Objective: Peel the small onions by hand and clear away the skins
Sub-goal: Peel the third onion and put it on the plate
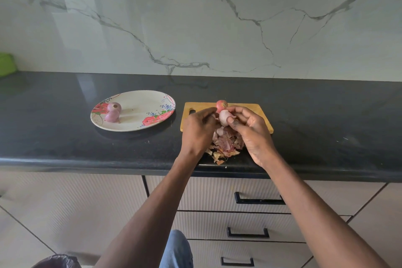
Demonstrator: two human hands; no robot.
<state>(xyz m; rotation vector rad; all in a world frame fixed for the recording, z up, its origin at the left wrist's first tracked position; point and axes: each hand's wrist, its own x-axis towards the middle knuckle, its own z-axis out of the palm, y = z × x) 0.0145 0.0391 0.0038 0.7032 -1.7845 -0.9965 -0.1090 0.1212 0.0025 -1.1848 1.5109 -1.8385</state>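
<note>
Glossy black counter: both hands pinch a smooth pale onion above papery skins.

home kitchen: black counter, marble backsplash, drawers.

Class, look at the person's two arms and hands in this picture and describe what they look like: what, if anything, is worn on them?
Both forearms are bare from the lower edge of the picture to the wrists, with no sleeves in view. The left hand and the right hand wear no gloves. No watch, bracelet or ring shows on either. Fingernails look short and unpainted where visible.
</note>
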